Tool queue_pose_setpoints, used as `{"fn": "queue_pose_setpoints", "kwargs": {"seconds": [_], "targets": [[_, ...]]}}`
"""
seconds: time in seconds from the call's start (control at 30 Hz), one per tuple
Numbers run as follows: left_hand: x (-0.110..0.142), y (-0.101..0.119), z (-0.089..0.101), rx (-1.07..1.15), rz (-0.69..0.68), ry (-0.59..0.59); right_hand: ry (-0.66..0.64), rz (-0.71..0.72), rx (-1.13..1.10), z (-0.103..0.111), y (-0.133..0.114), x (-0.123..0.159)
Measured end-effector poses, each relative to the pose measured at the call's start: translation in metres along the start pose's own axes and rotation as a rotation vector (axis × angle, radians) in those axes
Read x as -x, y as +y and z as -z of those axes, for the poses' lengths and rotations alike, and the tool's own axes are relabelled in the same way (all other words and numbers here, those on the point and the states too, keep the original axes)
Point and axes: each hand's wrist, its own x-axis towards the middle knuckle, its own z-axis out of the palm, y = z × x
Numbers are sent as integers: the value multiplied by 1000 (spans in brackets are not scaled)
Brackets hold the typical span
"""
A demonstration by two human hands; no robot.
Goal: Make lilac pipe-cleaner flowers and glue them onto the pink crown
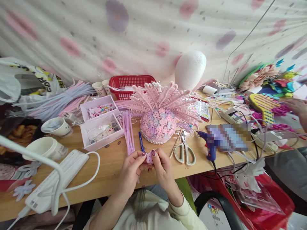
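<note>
Between the fingertips of both hands is a small lilac pipe-cleaner flower, partly covered by the fingers. My left hand pinches it from the left, and my right hand pinches it from the right. Just beyond them stands a dome covered in pink, lilac and blue fuzzy flowers, with beads round its base and pink feathery plumes behind. A blue pen and a bundle of lilac pipe cleaners lie close to my left hand. Scissors rest to the right.
Two boxes of beads, paper cups and a white power strip occupy the left. A red basket and white balloon-like shape stand behind. On the right are a blue glue gun, cables and another person's hand.
</note>
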Motion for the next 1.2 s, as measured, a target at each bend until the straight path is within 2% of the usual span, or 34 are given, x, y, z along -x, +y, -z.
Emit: {"fn": "queue_pose_setpoints", "kwargs": {"seconds": [0.1, 0.47, 1.0, 1.2], "targets": [[-2, 1, 2, 82, 71, -44, -27, -11, -42, 2, -2, -1], [-4, 6, 6, 159, 238, -12, -33, 80, 2, 6, -3, -3], [-2, 5, 0, 249, 240, 16, -4, 132, 22, 3, -4, -6], [-3, 4, 0, 248, 226, 25, -25, 97, 3, 3, -1, -6]]}}
